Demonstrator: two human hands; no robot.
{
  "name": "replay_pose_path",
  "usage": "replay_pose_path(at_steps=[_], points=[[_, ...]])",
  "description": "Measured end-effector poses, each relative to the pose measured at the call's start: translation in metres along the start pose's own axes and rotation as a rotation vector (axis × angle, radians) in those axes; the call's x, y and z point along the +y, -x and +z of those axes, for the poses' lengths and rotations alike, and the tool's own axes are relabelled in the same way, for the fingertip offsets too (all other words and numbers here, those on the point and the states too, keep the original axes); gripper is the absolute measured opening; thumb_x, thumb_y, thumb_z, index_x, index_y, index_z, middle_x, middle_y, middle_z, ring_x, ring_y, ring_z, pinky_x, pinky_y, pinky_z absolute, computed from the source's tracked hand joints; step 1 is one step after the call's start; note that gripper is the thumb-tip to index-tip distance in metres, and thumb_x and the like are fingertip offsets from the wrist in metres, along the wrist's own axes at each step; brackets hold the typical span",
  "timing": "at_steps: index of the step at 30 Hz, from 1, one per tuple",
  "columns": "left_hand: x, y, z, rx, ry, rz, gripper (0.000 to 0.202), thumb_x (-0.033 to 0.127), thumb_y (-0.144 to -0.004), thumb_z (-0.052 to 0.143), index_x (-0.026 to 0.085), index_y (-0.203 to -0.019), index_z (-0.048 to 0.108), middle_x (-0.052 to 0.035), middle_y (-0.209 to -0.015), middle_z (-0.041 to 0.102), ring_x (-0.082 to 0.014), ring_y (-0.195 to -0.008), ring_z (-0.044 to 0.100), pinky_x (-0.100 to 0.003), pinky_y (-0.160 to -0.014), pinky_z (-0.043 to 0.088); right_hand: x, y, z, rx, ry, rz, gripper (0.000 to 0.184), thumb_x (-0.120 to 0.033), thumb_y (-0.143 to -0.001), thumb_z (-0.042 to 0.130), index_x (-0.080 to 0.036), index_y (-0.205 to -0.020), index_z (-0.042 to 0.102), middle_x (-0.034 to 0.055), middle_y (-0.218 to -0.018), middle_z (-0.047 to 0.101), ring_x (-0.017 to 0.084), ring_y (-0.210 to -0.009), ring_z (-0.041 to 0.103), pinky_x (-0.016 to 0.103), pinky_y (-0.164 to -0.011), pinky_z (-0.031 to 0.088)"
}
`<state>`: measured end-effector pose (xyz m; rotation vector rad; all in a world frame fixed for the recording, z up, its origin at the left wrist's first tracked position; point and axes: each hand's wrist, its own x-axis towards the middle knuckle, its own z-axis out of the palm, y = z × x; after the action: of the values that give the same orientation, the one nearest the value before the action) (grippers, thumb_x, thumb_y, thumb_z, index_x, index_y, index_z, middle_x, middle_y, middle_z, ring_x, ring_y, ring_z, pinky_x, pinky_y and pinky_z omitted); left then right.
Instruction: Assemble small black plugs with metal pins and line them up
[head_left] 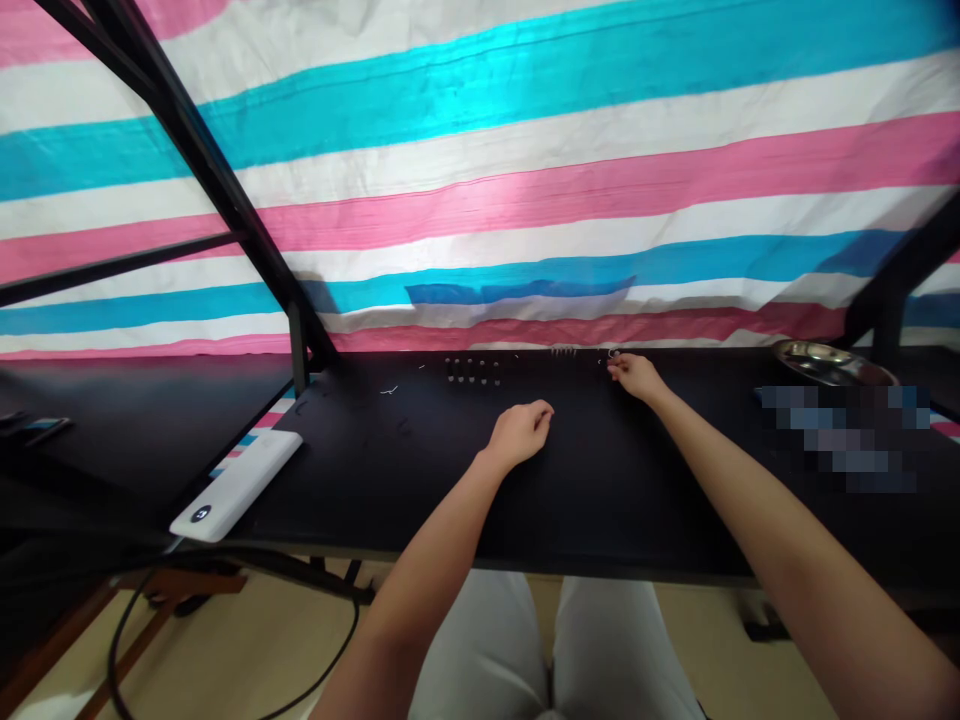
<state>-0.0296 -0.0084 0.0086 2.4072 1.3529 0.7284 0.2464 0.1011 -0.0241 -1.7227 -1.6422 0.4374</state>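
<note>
One right hand [637, 378], fingertips bunched against small pale pieces [613, 353], pinch can't be told, slim upright bits [564, 351] just left, left hand [519, 434] curled nearer, hold unclear, dark pegs [471, 370] beyond, black table [600, 490] beneath.

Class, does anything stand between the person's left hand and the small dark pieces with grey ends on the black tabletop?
Nothing visible stands between the bare left hand and the grouped small, dark, grey-ended pieces; only black tabletop shows between them.
</note>
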Motion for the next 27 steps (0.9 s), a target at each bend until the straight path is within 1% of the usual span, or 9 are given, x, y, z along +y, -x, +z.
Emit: replay_pose_path(at_steps=[5, 10, 12, 14, 17, 20, 22, 24, 27], points=[[-0.001, 0.000, 0.001, 0.007, 0.016, -0.005, 0.026, 0.025, -0.085, 0.041, 0.021, -0.097, 0.064, -0.0014, -0.072, 0.065, -0.0133, -0.063, 0.057, -0.022, -0.061, 0.040, 0.000, -0.004, 0.001, -0.052, -0.010, 0.082, 0.014, -0.012, -0.074, 0.053, -0.010, -0.081, 0.065, 0.0042, -0.060, 0.062, 0.012, -0.060, 0.058, 0.021, -0.063, 0.043], [-0.002, 0.000, 0.001, 0.026, 0.010, -0.040, 0.024, 0.025, -0.085, 0.042, 0.021, -0.096, 0.063, -0.0017, -0.070, 0.064, -0.0139, -0.063, 0.058, -0.023, -0.060, 0.040, -0.006, -0.004, -0.003, -0.090, 0.037, 0.128, 0.011, -0.013, -0.070, 0.059, -0.010, -0.078, 0.065, 0.0026, -0.056, 0.060, 0.012, -0.057, 0.057, 0.022, -0.060, 0.044], [-0.003, -0.001, -0.001, 0.065, -0.011, -0.119, 0.025, 0.027, -0.085, 0.043, 0.022, -0.099, 0.063, -0.0023, -0.071, 0.064, -0.0155, -0.065, 0.059, -0.024, -0.061, 0.041, -0.009, -0.001, -0.009, -0.160, 0.054, 0.177, 0.016, -0.018, -0.069, 0.063, -0.009, -0.083, 0.065, 0.0020, -0.053, 0.058, 0.012, -0.050, 0.055, 0.023, -0.054, 0.043], [-0.004, -0.002, -0.005, 0.121, -0.043, -0.251, 0.029, 0.031, -0.085, 0.044, 0.023, -0.109, 0.058, -0.0040, -0.075, 0.065, -0.0183, -0.070, 0.060, -0.026, -0.064, 0.042, -0.015, 0.005, -0.016, -0.254, 0.096, 0.260, 0.027, -0.024, -0.069, 0.067, -0.007, -0.089, 0.062, 0.0026, -0.051, 0.057, 0.012, -0.045, 0.052, 0.024, -0.048, 0.042], [-0.008, -0.007, -0.013, 0.174, -0.111, -0.440, 0.051, 0.033, -0.084, 0.046, 0.021, -0.133, 0.037, -0.0095, -0.086, 0.066, -0.0236, -0.077, 0.062, -0.032, -0.069, 0.043, -0.028, 0.022, -0.028, -0.339, 0.206, 0.356, 0.039, -0.034, -0.066, 0.070, -0.006, -0.092, 0.061, 0.0070, -0.054, 0.060, 0.015, -0.046, 0.055, 0.026, -0.047, 0.043], [-0.009, -0.016, -0.021, 0.133, -0.200, -0.503, 0.071, 0.030, -0.083, 0.047, 0.019, -0.144, 0.012, -0.0136, -0.093, 0.065, -0.0267, -0.082, 0.063, -0.036, -0.072, 0.044, -0.049, 0.046, -0.035, -0.271, 0.249, 0.258, 0.039, -0.037, -0.068, 0.068, -0.008, -0.093, 0.063, 0.0098, -0.060, 0.063, 0.018, -0.055, 0.061, 0.028, -0.055, 0.045], [-0.009, -0.025, -0.026, 0.081, -0.263, -0.509, 0.076, 0.028, -0.082, 0.048, 0.019, -0.144, 0.006, -0.0151, -0.096, 0.064, -0.0274, -0.086, 0.062, -0.037, -0.074, 0.044, -0.065, 0.064, -0.034, -0.189, 0.172, 0.150, 0.034, -0.039, -0.070, 0.065, -0.011, -0.090, 0.065, 0.0107, -0.067, 0.066, 0.019, -0.060, 0.062, 0.028, -0.059, 0.046], [-0.009, -0.034, -0.030, 0.038, -0.330, -0.511, 0.074, 0.025, -0.082, 0.049, 0.017, -0.144, 0.009, -0.0171, -0.099, 0.062, -0.0283, -0.089, 0.062, -0.037, -0.075, 0.044, -0.079, 0.080, -0.027, -0.133, 0.037, 0.055, 0.029, -0.039, -0.074, 0.060, -0.014, -0.086, 0.067, 0.0103, -0.071, 0.067, 0.017, -0.060, 0.062, 0.027, -0.058, 0.046], [-0.012, -0.044, -0.035, 0.026, -0.417, -0.478, 0.056, 0.017, -0.081, 0.046, 0.012, -0.136, 0.031, -0.0199, -0.106, 0.059, -0.0291, -0.094, 0.061, -0.037, -0.077, 0.045, -0.092, 0.096, -0.010, -0.143, -0.163, -0.036, 0.025, -0.035, -0.077, 0.054, -0.015, -0.086, 0.066, 0.0075, -0.071, 0.067, 0.014, -0.054, 0.060, 0.025, -0.055, 0.046]])
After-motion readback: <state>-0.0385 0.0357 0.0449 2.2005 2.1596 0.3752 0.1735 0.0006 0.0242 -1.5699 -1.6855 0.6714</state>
